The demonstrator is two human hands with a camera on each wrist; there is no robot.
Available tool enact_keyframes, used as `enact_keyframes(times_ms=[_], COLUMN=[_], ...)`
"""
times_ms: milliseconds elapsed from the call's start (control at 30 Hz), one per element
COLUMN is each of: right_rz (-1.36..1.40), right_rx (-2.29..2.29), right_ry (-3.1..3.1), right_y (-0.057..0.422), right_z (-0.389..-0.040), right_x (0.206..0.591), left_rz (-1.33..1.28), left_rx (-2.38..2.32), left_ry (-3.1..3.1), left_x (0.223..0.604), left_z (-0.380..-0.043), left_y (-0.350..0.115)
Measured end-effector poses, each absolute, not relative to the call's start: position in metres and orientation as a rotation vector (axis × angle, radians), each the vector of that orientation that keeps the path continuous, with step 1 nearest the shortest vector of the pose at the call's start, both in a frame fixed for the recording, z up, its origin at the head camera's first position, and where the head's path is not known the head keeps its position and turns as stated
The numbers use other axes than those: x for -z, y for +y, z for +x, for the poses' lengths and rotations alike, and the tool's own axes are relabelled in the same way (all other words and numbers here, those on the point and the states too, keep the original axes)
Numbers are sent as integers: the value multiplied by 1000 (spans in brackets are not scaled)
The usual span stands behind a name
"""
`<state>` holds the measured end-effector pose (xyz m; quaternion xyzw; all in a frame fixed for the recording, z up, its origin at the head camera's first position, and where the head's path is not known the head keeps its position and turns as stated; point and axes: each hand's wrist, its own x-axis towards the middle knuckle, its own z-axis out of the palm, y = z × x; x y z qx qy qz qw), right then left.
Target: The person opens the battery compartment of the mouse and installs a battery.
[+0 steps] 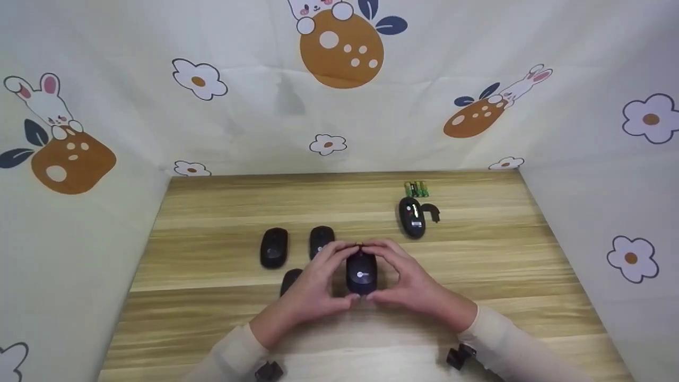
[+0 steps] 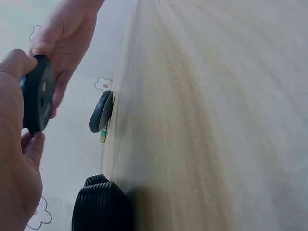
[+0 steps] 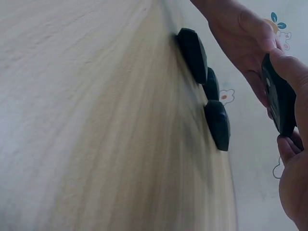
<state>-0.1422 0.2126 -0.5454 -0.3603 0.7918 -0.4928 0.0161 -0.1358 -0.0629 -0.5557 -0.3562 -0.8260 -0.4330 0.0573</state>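
A black computer mouse [image 1: 362, 277], top side up with a pale logo, is held between both hands above the table. My left hand [image 1: 314, 289] grips its left side, thumb at the near end and fingertips at the far end. From the right, my right hand [image 1: 419, 284] holds it in the same manner. The left wrist view shows the underside of this mouse [image 2: 39, 96] lifted off the surface. Both thumbs meet near its edge. In the right wrist view the mouse [image 3: 279, 98] is tilted and partly covered by fingers.
Left of the hands lie three more black mice, one far left [image 1: 274, 248], one behind the left hand [image 1: 320, 237] and one partly hidden [image 1: 290, 279]. An overturned mouse [image 1: 412, 218] lies right, beside a loose black cover [image 1: 432, 211] and several green batteries [image 1: 417, 189]. Printed cloth [image 1: 254, 122] encloses the table.
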Motion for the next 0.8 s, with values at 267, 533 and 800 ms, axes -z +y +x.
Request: enact_keyframes(times_ms=[267, 533, 800], right_rz=[-1328, -1502, -1504], right_rx=[1585, 1533, 1596], right_ry=[2493, 2537, 2557], right_y=[212, 212, 209], right_z=[-147, -152, -152], right_x=[529, 524, 520], left_rz=[-1147, -1173, -1182], left_rx=[1350, 1337, 1342], left_ry=[-2277, -2084, -1965], left_x=[553, 550, 547], left_z=[-141, -145, -149], left_y=[-59, -57, -55])
